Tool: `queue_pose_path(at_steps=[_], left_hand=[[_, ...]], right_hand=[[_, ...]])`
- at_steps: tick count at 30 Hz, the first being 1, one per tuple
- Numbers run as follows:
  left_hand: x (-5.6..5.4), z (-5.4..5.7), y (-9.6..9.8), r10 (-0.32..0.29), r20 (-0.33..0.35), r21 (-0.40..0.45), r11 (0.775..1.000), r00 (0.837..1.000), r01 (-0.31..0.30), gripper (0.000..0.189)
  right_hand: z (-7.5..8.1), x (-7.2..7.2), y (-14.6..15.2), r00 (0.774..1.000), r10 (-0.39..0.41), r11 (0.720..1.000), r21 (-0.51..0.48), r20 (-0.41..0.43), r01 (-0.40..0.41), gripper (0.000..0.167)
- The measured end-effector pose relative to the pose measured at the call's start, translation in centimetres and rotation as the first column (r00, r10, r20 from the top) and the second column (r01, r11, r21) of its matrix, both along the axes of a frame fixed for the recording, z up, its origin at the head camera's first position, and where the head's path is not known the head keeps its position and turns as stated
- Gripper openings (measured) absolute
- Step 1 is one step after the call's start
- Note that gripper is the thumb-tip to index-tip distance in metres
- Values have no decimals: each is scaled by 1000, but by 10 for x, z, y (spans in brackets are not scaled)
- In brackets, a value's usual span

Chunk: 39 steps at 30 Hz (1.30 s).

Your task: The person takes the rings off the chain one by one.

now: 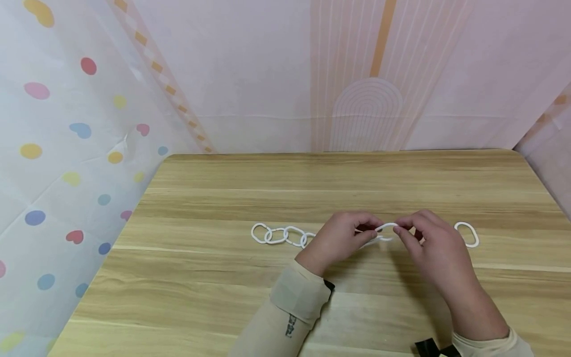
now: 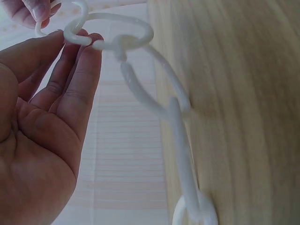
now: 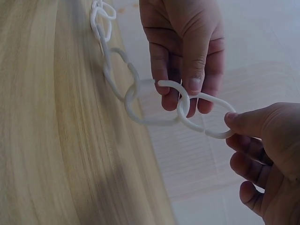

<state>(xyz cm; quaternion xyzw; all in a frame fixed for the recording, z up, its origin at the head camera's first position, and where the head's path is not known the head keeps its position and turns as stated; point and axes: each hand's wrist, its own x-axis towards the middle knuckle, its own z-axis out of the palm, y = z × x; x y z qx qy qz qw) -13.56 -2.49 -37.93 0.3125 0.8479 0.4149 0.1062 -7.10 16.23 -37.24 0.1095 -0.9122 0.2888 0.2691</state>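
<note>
A chain of white plastic links point(image 1: 276, 242) runs across the table to my left hand point(image 1: 336, 240), which pinches it near its raised end between thumb and fingers. Thumb and index finger of my right hand point(image 1: 439, 253) grip the outer side of the end link point(image 3: 218, 136). That end link is hooked through the neighbouring link point(image 3: 154, 123), which has a narrow gap in its side beside my left fingers. In the left wrist view, more linked pieces point(image 2: 180, 150) hang down from my left hand to the table. A separate white link point(image 1: 476, 239) lies just beyond my right hand.
The wood-grain table point(image 1: 223, 188) extends around both hands. Behind it hangs a pale pink printed cloth point(image 1: 250, 74), and a white cloth with coloured spots point(image 1: 58, 198) hangs along the left side. Black straps point(image 1: 427, 347) show by the right sleeve.
</note>
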Motion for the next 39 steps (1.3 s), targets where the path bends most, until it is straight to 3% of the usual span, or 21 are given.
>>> queue_pose_path(at_steps=[13, 19, 24, 26, 33, 39], left_hand=[[0, 0, -1, -7, -46, -36, 999, 999, 5, 16], [-1, -1, -2, -55, -16, -17, 998, 998, 54, 14], [-1, -3, -2, -88, -58, -50, 995, 994, 85, 15], [-1, -3, -1, -89, -74, -65, 994, 993, 84, 15], [1, -3, -1, -69, -37, -43, 997, 997, 67, 10], [1, -4, 0, -69, -98, -54, 996, 993, 64, 9]], right_hand=[[1, 0, 0, 998, 17, 997, -74, -63, -21, 17], [3, 1, -3, 995, 46, 995, -88, -85, -54, 19], [3, 1, -6, 992, 62, 994, -87, -110, -72, 20], [3, 1, -6, 991, 64, 993, -91, -121, -76, 20], [2, 1, -7, 988, 74, 990, -113, -137, -90, 22], [2, 2, -9, 985, 94, 981, -158, -144, -116, 24]])
